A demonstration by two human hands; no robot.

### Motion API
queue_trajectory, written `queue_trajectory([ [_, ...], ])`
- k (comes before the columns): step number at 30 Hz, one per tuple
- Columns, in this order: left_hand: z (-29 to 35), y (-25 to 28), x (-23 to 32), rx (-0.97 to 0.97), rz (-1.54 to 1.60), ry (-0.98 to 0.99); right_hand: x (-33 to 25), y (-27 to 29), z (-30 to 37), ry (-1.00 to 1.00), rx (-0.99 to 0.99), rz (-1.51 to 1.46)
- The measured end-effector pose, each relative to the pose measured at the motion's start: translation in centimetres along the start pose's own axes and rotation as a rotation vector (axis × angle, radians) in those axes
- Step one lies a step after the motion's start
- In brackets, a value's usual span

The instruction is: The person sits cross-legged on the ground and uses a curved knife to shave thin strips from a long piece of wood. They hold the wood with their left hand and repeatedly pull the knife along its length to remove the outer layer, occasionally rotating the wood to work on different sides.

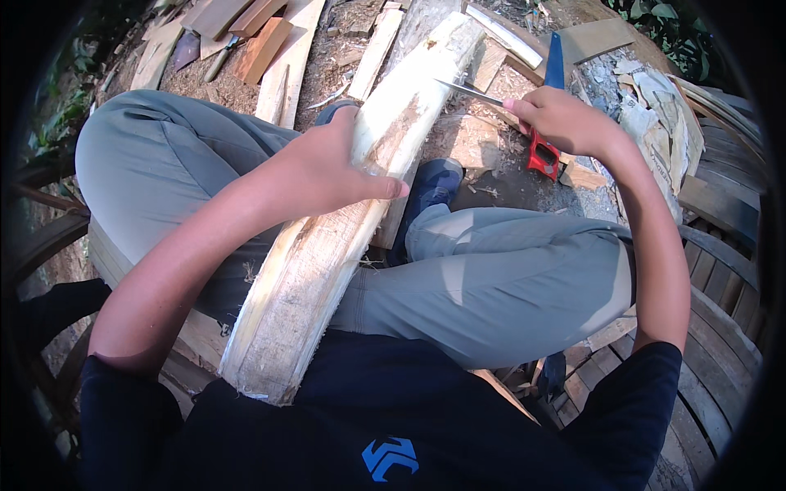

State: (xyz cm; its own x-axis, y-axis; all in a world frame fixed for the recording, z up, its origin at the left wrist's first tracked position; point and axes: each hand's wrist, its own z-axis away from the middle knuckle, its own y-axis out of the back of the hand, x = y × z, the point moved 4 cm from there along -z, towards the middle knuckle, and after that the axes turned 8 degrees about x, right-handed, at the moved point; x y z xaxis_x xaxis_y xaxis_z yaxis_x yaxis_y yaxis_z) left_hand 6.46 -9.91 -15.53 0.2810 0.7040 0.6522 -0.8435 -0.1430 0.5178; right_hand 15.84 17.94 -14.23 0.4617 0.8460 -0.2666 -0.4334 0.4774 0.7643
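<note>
A long, thick wooden plank (307, 270) with pale, rough-cut faces slants from my lap away to the upper middle. My left hand (327, 168) is closed across its middle, thumb on the upper face and fingers over the far edge. Closed at the right of the plank's far end, my right hand (561, 119) grips a knife (479, 94) with a narrow metal blade; its handle is hidden in the fist. The blade's tip reaches the plank's right side. Just behind and below that hand shows a saw with a blue blade (555, 61) and a red handle (542, 155).
Reddish wood blocks (264, 51) and a tool with a dark handle (219, 64) lie at the far left. Boards, offcuts and shavings cover the ground ahead. Torn sheet material (651, 106) is piled at the right, beside wooden slats (712, 360). My bent legs flank the plank.
</note>
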Motion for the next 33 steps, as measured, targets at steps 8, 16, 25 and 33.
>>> queue_trajectory([
  [8, -0.8, 1.1, 1.9, 0.104, -0.385, -0.14, 2.3, -3.2, 0.2, 0.075, 0.123, -0.046],
  [16, 1.6, 5.2, 0.6, 0.058, -0.626, -0.182, 0.4, 1.1, 1.2, 0.144, 0.387, -0.218],
  [25, 9.1, 0.0, -1.6, -0.135, -0.634, -0.051, -2.2, -1.1, 4.6, 0.211, 0.274, -0.039],
  [33, 5.5, 0.5, 0.5, 0.06, -0.717, -0.327, -2.1, -3.6, 4.6, 0.118, 0.097, 0.013],
])
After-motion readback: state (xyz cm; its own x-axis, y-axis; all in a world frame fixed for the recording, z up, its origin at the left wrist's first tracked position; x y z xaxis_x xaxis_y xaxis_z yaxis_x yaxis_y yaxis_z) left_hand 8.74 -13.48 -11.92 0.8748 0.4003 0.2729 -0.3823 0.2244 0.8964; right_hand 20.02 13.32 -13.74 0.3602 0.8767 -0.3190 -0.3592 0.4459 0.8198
